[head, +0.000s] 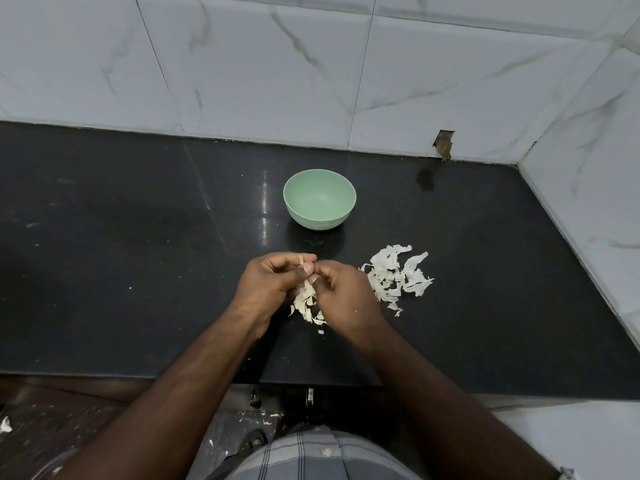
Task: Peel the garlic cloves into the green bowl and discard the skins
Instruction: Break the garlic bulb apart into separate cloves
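Hands, left [268, 282] and right [341, 294], both pinching one garlic clove [306, 287] (one green bowl [319, 204], two skin heaps [398, 275]).

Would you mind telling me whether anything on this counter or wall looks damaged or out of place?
Yes: a wall tile is chipped at its bottom edge, right of the green bowl, exposing brown material. Garlic skins lie loose on the black counter.

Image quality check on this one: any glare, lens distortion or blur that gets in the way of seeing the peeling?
Head view: a bright vertical glare streak on the black counter left of the green bowl; wide-angle bending curves the counter's edges and the wall tiles; left hand and right hand are reasonably sharp, but they hide most of the garlic clove; skins are clear.
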